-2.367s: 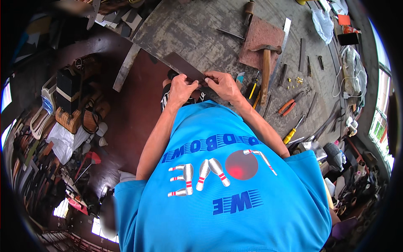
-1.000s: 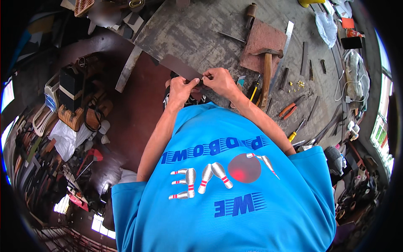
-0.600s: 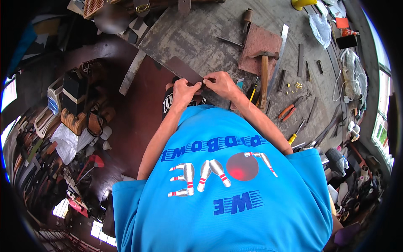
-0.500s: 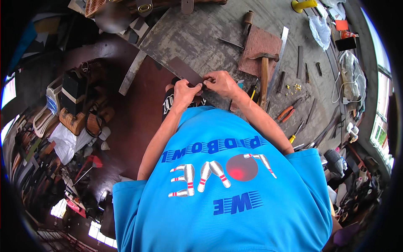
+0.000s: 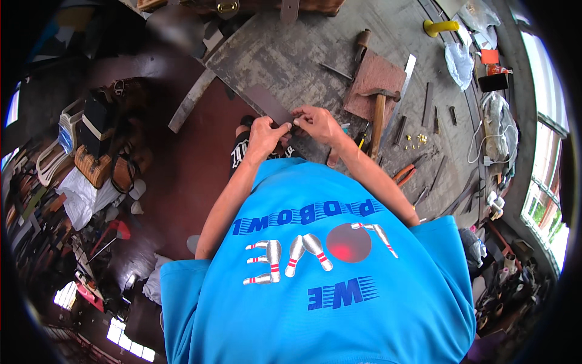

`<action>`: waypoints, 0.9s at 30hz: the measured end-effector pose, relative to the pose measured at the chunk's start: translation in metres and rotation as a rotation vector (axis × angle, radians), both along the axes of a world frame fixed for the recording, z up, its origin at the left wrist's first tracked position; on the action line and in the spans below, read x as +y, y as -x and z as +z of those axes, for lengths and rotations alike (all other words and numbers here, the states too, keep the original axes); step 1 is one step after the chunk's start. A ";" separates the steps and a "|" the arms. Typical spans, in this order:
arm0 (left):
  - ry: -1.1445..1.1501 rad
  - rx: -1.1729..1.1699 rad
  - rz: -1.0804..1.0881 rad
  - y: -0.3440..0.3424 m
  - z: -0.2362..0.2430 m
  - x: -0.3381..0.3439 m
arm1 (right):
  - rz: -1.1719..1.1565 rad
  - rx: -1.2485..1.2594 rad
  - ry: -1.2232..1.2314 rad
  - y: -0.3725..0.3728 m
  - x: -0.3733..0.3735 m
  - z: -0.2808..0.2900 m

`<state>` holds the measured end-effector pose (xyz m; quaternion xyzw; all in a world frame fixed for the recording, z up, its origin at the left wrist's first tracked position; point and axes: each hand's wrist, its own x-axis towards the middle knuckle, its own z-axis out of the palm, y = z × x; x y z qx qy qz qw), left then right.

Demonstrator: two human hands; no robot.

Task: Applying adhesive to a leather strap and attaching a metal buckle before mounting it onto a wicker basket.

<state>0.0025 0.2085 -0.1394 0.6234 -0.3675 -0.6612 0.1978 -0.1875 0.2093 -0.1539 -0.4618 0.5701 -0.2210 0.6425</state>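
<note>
A dark brown flat strip, leather-like, (image 5: 267, 103) lies over the near-left edge of the worktable (image 5: 291, 54). At its near end my left hand (image 5: 265, 136) pinches with thumb and fingers closed. My right hand (image 5: 317, 124) is closed at the same end, its fingertips almost touching the left thumb. Whatever small piece sits between the fingertips is too small to make out. Just right of my right hand are a yellow-handled tool (image 5: 362, 138) and a hammer (image 5: 378, 118), whose head rests on a reddish square slab (image 5: 376, 76).
Pliers with orange handles (image 5: 404, 176), small brass-coloured pieces (image 5: 417, 141), a metal ruler (image 5: 408, 67) and dark rods lie rightward on the table. Farther off are a plastic bag (image 5: 459, 65) and a yellow object (image 5: 441, 27). Woven bags (image 5: 92, 164) stand left on the reddish floor.
The view has turned slightly, shifting the surroundings. Both hands keep their closed grip at the strip's end, with barely any visible movement.
</note>
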 end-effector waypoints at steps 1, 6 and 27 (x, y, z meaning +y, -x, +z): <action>0.003 0.039 0.025 -0.001 0.001 0.003 | 0.004 -0.005 0.015 -0.005 0.004 0.006; 0.128 -0.059 0.015 -0.007 0.010 0.003 | -0.166 0.242 0.634 -0.024 0.033 0.040; 0.589 -0.050 -0.141 0.012 0.132 0.011 | -0.261 0.329 1.087 -0.017 0.036 0.114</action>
